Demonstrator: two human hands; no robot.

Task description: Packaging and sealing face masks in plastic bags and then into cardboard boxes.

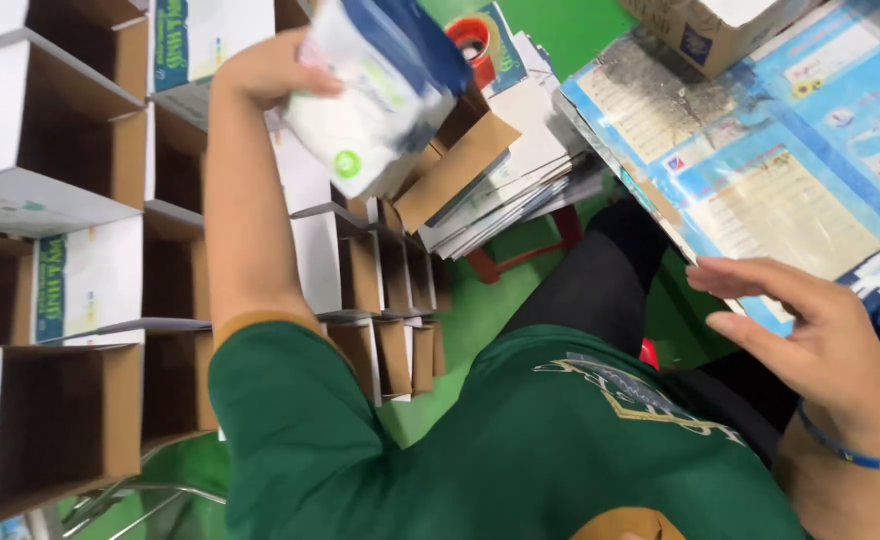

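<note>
My left hand (265,70) grasps a white-and-blue plastic pouch (380,85) at eleven o'clock, above the open white-and-brown cardboard cartons (355,265); I judge this the loading step, needing a straight drop; my right hand (810,345), at four o'clock, spreads empty over the blue printed sheets (790,170).

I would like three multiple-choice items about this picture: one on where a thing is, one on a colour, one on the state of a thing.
1. Where is the white pouch?
A. In the left hand, above the boxes
B. On the green floor
C. Inside a box

2. What colour is the band on the right wrist?
A. Red
B. Blue
C. Yellow

3. How are the cardboard boxes?
A. Taped shut
B. Crushed flat
C. Open and empty

Answers:
1 A: the left hand grips the pouch over the rows.
2 B: the wristband by the right hand is blue.
3 C: their brown insides show, with nothing in them.
</note>
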